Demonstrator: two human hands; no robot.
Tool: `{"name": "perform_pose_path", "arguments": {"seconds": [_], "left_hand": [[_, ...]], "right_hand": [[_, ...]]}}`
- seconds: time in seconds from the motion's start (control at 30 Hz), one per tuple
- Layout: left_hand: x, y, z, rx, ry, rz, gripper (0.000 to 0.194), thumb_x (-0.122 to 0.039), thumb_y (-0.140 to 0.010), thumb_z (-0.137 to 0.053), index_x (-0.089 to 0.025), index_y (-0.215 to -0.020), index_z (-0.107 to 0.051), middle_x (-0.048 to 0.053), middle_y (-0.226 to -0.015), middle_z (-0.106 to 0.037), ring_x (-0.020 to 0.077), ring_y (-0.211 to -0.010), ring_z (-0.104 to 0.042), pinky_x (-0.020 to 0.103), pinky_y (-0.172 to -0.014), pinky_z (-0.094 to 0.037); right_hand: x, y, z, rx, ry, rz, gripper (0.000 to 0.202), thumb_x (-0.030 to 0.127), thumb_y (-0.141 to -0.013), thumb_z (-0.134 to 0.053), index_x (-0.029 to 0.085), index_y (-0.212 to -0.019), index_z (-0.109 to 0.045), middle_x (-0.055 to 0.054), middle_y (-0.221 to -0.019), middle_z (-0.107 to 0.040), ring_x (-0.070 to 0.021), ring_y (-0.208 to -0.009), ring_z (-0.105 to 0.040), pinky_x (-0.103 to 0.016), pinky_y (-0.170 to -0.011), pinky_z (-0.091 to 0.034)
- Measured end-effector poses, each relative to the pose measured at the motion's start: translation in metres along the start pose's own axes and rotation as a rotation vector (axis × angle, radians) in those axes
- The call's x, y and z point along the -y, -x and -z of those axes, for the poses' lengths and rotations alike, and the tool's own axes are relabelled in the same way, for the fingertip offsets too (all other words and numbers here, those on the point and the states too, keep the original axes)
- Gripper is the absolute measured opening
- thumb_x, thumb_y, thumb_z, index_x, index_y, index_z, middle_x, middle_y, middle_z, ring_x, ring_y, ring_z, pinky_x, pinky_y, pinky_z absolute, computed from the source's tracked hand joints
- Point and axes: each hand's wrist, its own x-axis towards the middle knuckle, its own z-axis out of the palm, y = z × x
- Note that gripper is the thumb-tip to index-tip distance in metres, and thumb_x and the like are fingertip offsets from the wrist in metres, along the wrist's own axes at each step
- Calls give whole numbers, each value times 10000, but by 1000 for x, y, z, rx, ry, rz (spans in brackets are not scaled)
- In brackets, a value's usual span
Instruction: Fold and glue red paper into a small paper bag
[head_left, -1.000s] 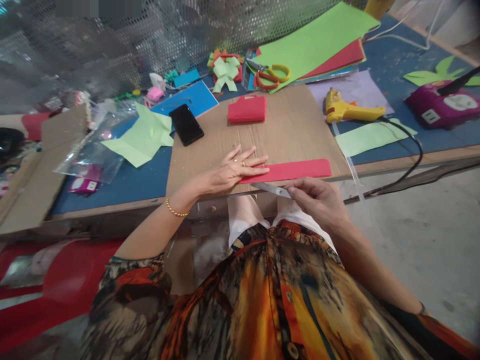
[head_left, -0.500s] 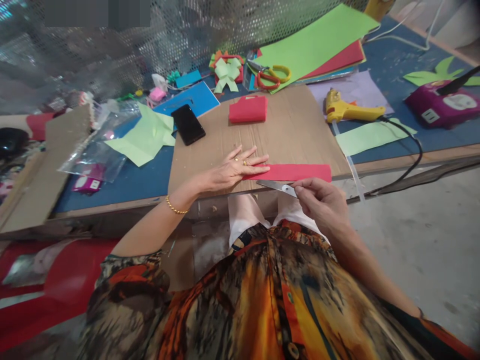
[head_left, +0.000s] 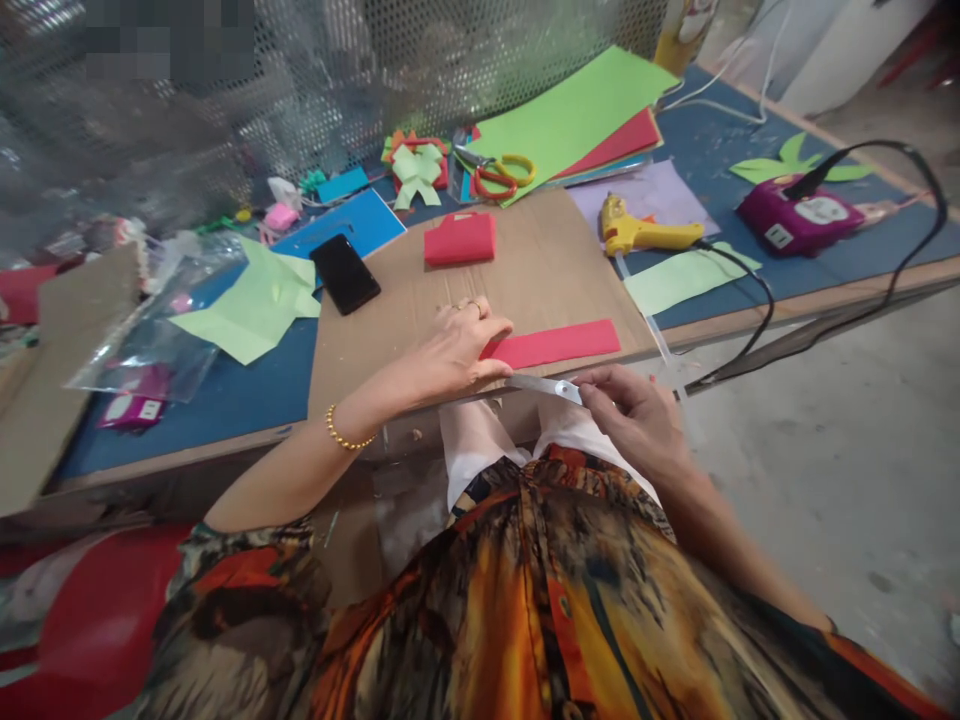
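Observation:
A red paper strip (head_left: 559,342) lies along the front of a brown cardboard sheet (head_left: 405,290). My left hand (head_left: 461,345) is bent over the strip's left end, thumb and forefinger on either side of it; the other fingers are partly hidden. In my right hand (head_left: 634,410), pinched between thumb and fingers, is a small silver knife (head_left: 544,385). Its blade points left, just in front of the strip, and the tip reaches my left thumb. Further back on the cardboard sits a folded red paper piece (head_left: 460,242).
A black phone (head_left: 345,273) lies at the cardboard's left, beside pale green paper (head_left: 255,300). Scissors (head_left: 499,177) rest by green sheets (head_left: 577,110). On the right are a yellow glue gun (head_left: 649,232), its cable, and a purple power socket box (head_left: 799,215).
My left hand has gone from lying flat with fingers spread to bent around the strip's left end. The knife tip has come against my left thumb. The whole view has shifted.

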Motion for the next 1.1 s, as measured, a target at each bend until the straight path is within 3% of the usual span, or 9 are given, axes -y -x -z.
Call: {"name": "perform_pose_path", "arguments": {"seconds": [0.2,0.33,0.43,0.57,0.83,0.97,1.1], "left_hand": [[-4,-6,4,66,127,40,203,-312,-954,-716,-205,-1099,-624,64,-1091,-658,252,-1024,-598,393,-960,-444],[-8,0,2,52,186,77,184,-308,-947,-686,-226,-1024,-540,54,-1065,-650,248,-1020,-593,408,-980,-463],[-7,4,1,18,180,123,226,-382,-979,-656,-229,-1035,-499,104,-1166,-632,267,-1065,-602,419,-973,-499],[3,1,1,40,169,242,297,-424,-938,-707,-235,-968,-480,113,-1147,-642,289,-1088,-609,439,-972,-513],[11,-8,7,66,216,300,316,-411,-832,-766,-252,-908,-503,48,-974,-657,266,-965,-617,369,-799,-489],[9,-11,2,4,229,294,256,-326,-872,-713,-245,-834,-474,43,-924,-643,251,-906,-607,379,-803,-454],[12,-12,5,-2,305,287,256,-316,-910,-663,-222,-742,-494,6,-785,-591,192,-761,-549,333,-713,-384]], "right_hand": [[3,5,10,10,29,17,235,407,-912,-592,227,-877,-738,61,-494,-521,-115,-446,-392,-286,-514,-322],[1,5,11,11,28,53,248,417,-917,-600,230,-878,-758,20,-580,-647,-131,-478,-483,-283,-518,-360],[-3,3,8,11,-9,73,259,434,-922,-602,233,-867,-756,-13,-684,-738,-141,-506,-544,-280,-510,-386],[-4,-2,6,27,5,99,258,442,-934,-589,252,-842,-737,29,-534,-600,-135,-424,-400,-295,-454,-302],[-1,-2,6,62,-9,108,260,437,-936,-580,249,-858,-741,39,-508,-536,-141,-436,-394,-296,-454,-286],[-4,-2,6,77,-12,78,270,444,-941,-586,241,-890,-757,32,-525,-570,-144,-442,-430,-297,-477,-330],[-4,-2,12,160,-88,-2,371,494,-940,-591,194,-1045,-782,34,-529,-579,-148,-458,-488,-290,-481,-374]]}}
